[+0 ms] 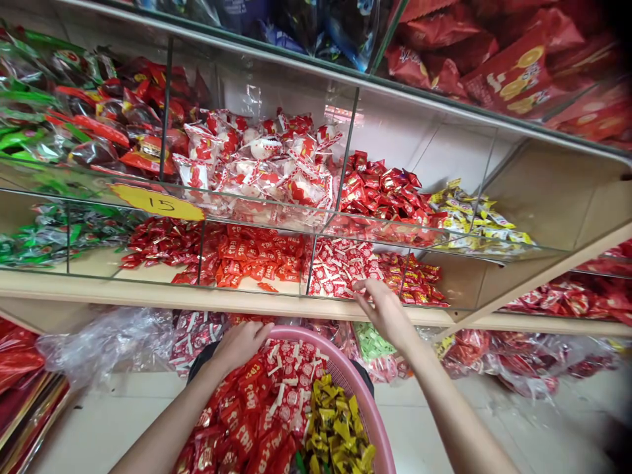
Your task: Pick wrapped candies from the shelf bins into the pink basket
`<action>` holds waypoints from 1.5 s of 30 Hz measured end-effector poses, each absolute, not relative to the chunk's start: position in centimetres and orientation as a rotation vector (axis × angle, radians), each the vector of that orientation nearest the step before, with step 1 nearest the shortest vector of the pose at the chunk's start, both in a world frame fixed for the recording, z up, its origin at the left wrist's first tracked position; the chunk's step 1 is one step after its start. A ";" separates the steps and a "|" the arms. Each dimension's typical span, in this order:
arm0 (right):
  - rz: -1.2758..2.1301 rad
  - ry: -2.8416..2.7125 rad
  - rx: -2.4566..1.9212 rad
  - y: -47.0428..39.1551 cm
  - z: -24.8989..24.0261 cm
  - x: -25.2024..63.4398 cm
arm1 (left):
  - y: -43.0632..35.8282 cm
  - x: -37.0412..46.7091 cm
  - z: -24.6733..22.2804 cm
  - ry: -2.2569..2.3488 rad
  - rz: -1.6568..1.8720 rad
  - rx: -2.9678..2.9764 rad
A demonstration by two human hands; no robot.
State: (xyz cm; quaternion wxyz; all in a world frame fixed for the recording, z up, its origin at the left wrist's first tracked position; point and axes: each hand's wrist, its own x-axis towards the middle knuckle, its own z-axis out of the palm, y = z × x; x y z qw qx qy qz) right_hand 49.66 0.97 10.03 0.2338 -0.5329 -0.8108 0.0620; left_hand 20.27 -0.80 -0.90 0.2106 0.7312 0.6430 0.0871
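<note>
A round pink plastic basket [382, 431] sits low in front of me. It holds red-wrapped candies [247, 401], white-and-red wrapped candies [293, 382] and yellow-wrapped candies [340, 421]. My left hand [241, 343] grips the basket's rim at its far left side; part of the fingers is hidden. My right hand [382, 313] is raised at the front edge of the bottom shelf, fingers bent and apart, with nothing visible in them. Just beyond its fingertips lies a compartment of small white-and-red wrapped candies [338, 266].
Clear dividers split the wooden shelf [276, 304] into candy compartments. A yellow price tag [157, 201] marked 15 hangs on the upper glass front. Red packets [523, 72] fill the shelf above right. Plastic bags of candy [523, 355] lie on the floor beneath.
</note>
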 end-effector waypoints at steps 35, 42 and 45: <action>0.125 -2.437 -1.864 8.1 10.3 49.3 | -0.9 20.5 -0.2 1.801 0.235 1.975; 0.115 -2.251 -2.059 7.6 8.8 46.1 | -1.0 20.2 -0.4 1.803 0.258 2.010; 0.150 -2.223 -2.127 7.7 9.0 45.6 | -1.0 20.1 -0.4 1.805 0.251 2.001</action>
